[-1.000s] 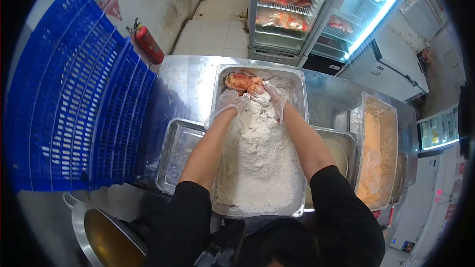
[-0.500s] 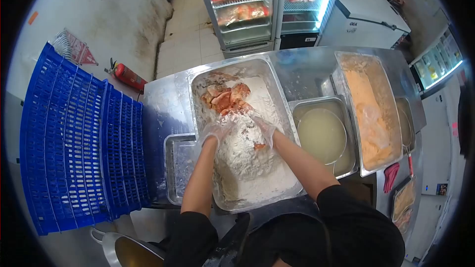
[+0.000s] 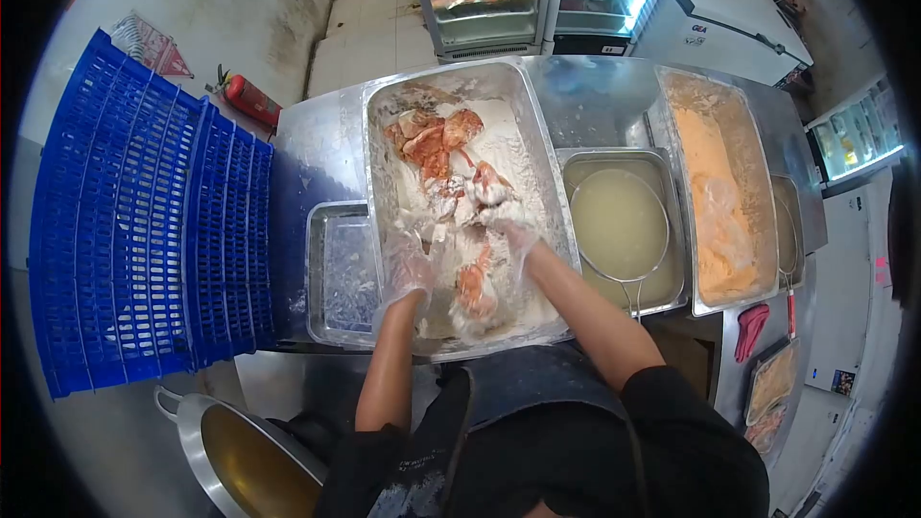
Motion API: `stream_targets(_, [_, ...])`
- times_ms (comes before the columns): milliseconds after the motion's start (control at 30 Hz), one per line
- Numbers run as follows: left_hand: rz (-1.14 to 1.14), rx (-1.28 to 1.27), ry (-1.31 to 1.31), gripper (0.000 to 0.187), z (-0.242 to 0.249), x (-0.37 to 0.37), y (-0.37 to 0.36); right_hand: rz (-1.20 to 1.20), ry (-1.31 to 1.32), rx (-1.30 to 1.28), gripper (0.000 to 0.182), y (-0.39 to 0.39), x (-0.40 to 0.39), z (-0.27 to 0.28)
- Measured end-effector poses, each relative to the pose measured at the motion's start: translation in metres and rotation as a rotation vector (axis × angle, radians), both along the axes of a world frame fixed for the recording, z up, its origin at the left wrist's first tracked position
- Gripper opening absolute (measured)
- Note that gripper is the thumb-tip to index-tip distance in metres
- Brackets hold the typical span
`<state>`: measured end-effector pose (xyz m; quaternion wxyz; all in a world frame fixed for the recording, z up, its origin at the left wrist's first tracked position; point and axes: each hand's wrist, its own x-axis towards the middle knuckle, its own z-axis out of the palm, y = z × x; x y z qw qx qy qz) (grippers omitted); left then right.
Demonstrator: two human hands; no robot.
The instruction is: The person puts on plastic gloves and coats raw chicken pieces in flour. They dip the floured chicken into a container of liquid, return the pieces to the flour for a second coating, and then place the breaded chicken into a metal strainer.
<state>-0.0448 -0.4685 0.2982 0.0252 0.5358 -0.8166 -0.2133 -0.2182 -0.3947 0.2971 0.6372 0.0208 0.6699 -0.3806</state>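
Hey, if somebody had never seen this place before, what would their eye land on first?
Probably the big blue perforated crates filling the left side of the view. Next would likely be the metal tray in the middle, where the gloved left hand and right hand are down among white powder and reddish meat pieces. The orange powder in the long container toward the right also stands out.

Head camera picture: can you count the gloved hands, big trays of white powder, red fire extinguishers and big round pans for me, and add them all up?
Left hand and right hand: 2
White-powder tray: 1
Red fire extinguisher: 1
Big round pan: 1
Total: 5
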Motion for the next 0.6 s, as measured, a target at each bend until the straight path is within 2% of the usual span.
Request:
stream_targets(67, [-0.067,0.109,-0.136,0.071,0.028,-0.011,-0.001,-0.042,0.100,-0.290,0.048,-0.012,-0.012,-0.024])
stream_targets(100, [-0.058,0.114,-0.130,0.071,0.020,-0.014,-0.005,-0.032,0.104,-0.286,0.048,-0.015,-0.018,-0.022])
stream_targets(167, [-0.115,-0.026,-0.290,0.073,-0.002,-0.018,-0.016,0.074,-0.104,-0.407,0.050,-0.025,-0.029,-0.013])
stream_targets(200, [-0.093,-0.020,-0.285,0.073,-0.002,-0.021,-0.025,0.097,-0.104,-0.402,0.050,-0.028,-0.036,-0.021])
stream_targets(267, [-0.038,0.389,-0.324,0.077,0.000,-0.027,-0.041,0.303,0.012,-0.181,0.049,-0.030,-0.049,-0.045])
stream_targets(300, [-0.030,0.399,-0.312,0.077,0.005,-0.026,-0.039,0.342,0.150,-0.157,0.050,-0.023,-0.050,-0.055])
stream_targets(367, [-0.173,0.519,-0.453,0.086,0.024,-0.029,-0.038,0.368,0.425,-0.182,0.053,0.001,-0.042,-0.078])
stream_targets(400, [-0.174,0.525,-0.446,0.086,0.018,-0.022,-0.025,0.361,0.463,-0.175,0.054,0.016,-0.035,-0.090])
stream_targets(467, [-0.162,0.105,-0.302,0.086,0.002,-0.002,0.006,0.303,0.373,-0.154,0.057,0.041,-0.016,-0.104])
stream_targets(500, [-0.174,0.109,-0.303,0.086,0.011,0.000,0.007,0.262,0.280,-0.139,0.058,0.051,-0.006,-0.107])
stream_targets(567, [-0.292,0.441,-0.409,0.085,0.039,0.000,0.008,0.170,0.087,-0.129,0.061,0.063,0.009,-0.103])
stream_targets(600, [-0.313,0.442,-0.410,0.085,0.030,0.005,0.010,0.131,0.008,-0.134,0.062,0.063,0.015,-0.095])
